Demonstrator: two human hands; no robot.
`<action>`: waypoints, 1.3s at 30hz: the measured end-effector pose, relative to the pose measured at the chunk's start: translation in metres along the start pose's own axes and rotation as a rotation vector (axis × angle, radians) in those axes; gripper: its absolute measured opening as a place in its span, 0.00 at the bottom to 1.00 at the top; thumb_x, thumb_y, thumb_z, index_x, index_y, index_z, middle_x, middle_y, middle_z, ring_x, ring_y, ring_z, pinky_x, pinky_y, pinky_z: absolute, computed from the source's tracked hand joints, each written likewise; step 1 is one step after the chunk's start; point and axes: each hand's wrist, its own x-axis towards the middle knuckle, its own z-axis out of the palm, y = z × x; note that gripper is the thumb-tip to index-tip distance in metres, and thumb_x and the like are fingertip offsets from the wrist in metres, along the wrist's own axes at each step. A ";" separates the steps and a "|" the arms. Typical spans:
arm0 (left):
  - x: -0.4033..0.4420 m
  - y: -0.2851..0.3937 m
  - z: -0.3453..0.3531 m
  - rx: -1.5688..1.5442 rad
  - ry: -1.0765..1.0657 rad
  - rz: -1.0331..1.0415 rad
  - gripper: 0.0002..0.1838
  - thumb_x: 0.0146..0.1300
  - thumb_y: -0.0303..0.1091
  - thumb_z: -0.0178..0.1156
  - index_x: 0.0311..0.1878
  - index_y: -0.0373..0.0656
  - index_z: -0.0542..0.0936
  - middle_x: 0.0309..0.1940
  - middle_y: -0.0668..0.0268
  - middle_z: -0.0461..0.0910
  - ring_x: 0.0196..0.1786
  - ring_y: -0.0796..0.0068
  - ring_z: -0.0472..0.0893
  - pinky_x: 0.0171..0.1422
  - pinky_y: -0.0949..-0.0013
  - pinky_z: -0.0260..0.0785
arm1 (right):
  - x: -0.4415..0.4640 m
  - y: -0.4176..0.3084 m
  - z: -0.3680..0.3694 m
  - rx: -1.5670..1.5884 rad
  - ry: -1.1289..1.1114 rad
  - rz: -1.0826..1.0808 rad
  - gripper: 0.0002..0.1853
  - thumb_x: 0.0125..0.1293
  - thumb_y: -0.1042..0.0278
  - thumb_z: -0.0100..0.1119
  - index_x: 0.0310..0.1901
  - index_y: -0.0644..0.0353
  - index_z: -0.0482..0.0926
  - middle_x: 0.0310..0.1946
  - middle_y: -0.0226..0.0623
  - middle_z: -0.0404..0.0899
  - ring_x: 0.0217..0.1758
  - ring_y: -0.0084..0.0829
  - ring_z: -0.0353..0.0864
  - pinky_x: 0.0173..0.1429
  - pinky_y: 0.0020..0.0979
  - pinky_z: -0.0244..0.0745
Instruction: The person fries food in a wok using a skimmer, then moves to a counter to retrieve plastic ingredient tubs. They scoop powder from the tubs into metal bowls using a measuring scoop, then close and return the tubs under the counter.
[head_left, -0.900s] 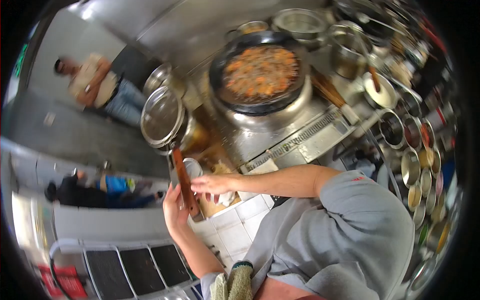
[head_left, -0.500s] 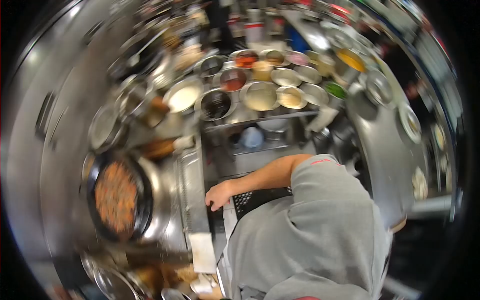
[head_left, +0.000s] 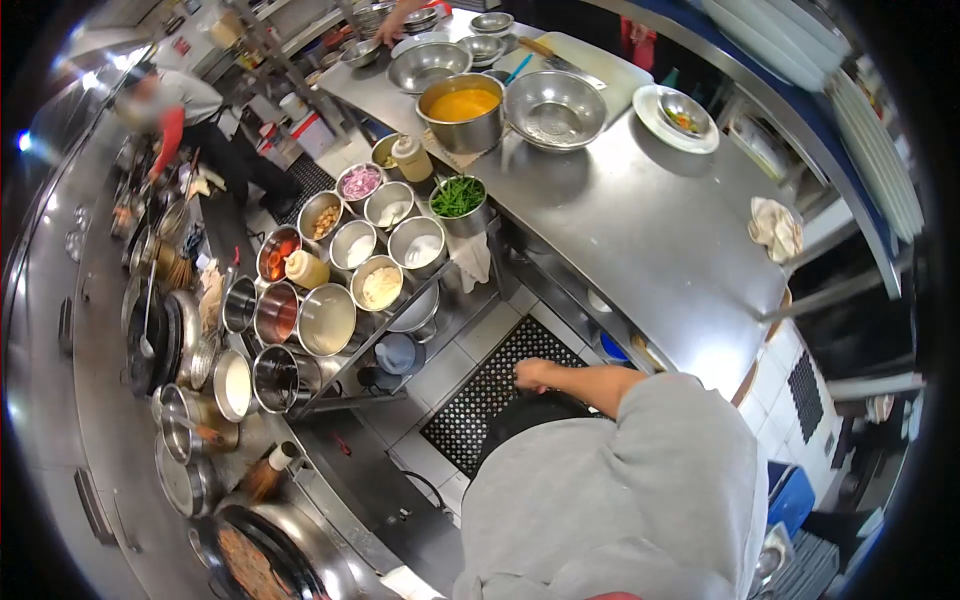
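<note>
My right hand (head_left: pixel 534 375) hangs at my side over the black perforated floor mat (head_left: pixel 470 425), its fingers curled in and touching no object that I can see; whether it holds anything is hidden. My left hand is out of view. Nearest ahead is a rack of steel containers, with chopped greens (head_left: pixel 458 197), pink onion (head_left: pixel 360 182), a pale sauce (head_left: pixel 327 320) and white powders. At the lower left, a wok (head_left: pixel 250 565) holds browned food.
A steel counter (head_left: pixel 660 240) on the right bears a pot of orange liquid (head_left: pixel 463 105), steel bowls (head_left: pixel 555 108), stacked white plates (head_left: pixel 675 118) and a crumpled cloth (head_left: pixel 775 229). A co-worker (head_left: pixel 190 110) stands at the far left range. Another person's hand (head_left: pixel 392 30) reaches in at the top.
The view has swung right, from the frying wok to the container rack and steel counter. My left hand and the wooden-handled tool it touched have left view. My right hand has come away from that tool.
</note>
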 end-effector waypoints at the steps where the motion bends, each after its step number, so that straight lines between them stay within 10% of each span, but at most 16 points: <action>1: 0.012 0.007 -0.001 0.011 -0.023 0.051 0.31 0.66 0.36 0.55 0.71 0.52 0.60 0.54 0.55 0.74 0.47 0.64 0.78 0.51 0.54 0.70 | -0.013 0.020 -0.009 0.024 0.086 0.039 0.12 0.56 0.67 0.51 0.26 0.67 0.80 0.24 0.45 0.82 0.22 0.35 0.83 0.25 0.35 0.81; 3: 0.029 0.047 -0.004 -0.091 -0.102 0.258 0.21 0.70 0.39 0.48 0.62 0.40 0.71 0.55 0.53 0.77 0.49 0.53 0.79 0.47 0.60 0.74 | 0.013 0.078 -0.007 0.086 0.149 0.038 0.14 0.56 0.65 0.52 0.20 0.64 0.81 0.18 0.48 0.80 0.18 0.36 0.82 0.25 0.38 0.79; 4: 0.016 0.070 0.006 -0.111 0.140 0.343 0.17 0.68 0.32 0.46 0.54 0.33 0.76 0.38 0.49 0.78 0.36 0.60 0.79 0.44 0.62 0.72 | 0.028 0.101 -0.005 0.060 0.143 0.066 0.14 0.56 0.63 0.54 0.21 0.63 0.82 0.19 0.45 0.81 0.22 0.37 0.83 0.31 0.38 0.79; 9: 0.044 0.058 0.031 0.010 0.218 0.265 0.31 0.46 0.18 0.53 0.59 0.42 0.75 0.61 0.46 0.70 0.64 0.49 0.70 0.67 0.57 0.62 | 0.057 0.175 -0.001 -0.640 0.149 -0.121 0.13 0.55 0.62 0.58 0.35 0.64 0.84 0.35 0.49 0.83 0.39 0.45 0.84 0.50 0.41 0.78; 18: 0.106 0.065 -0.012 0.243 0.845 0.002 0.23 0.52 0.26 0.53 0.54 0.42 0.77 0.58 0.44 0.72 0.60 0.43 0.71 0.64 0.51 0.65 | 0.088 0.178 0.011 0.181 0.054 0.028 0.07 0.61 0.71 0.54 0.35 0.66 0.78 0.18 0.39 0.77 0.18 0.34 0.78 0.20 0.37 0.73; 24: 0.133 0.007 -0.019 -0.065 0.589 -0.020 0.14 0.64 0.40 0.54 0.40 0.39 0.81 0.31 0.47 0.81 0.39 0.41 0.80 0.46 0.49 0.72 | 0.032 0.079 -0.015 0.173 0.121 0.032 0.14 0.63 0.70 0.54 0.48 0.67 0.74 0.25 0.42 0.77 0.22 0.35 0.79 0.26 0.40 0.83; 39: 0.127 -0.009 -0.025 -0.283 0.459 0.128 0.19 0.69 0.40 0.49 0.43 0.30 0.80 0.36 0.46 0.82 0.43 0.49 0.82 0.48 0.59 0.70 | 0.057 -0.021 -0.008 0.266 0.145 -0.015 0.19 0.64 0.68 0.57 0.56 0.62 0.72 0.26 0.37 0.76 0.24 0.31 0.78 0.28 0.37 0.84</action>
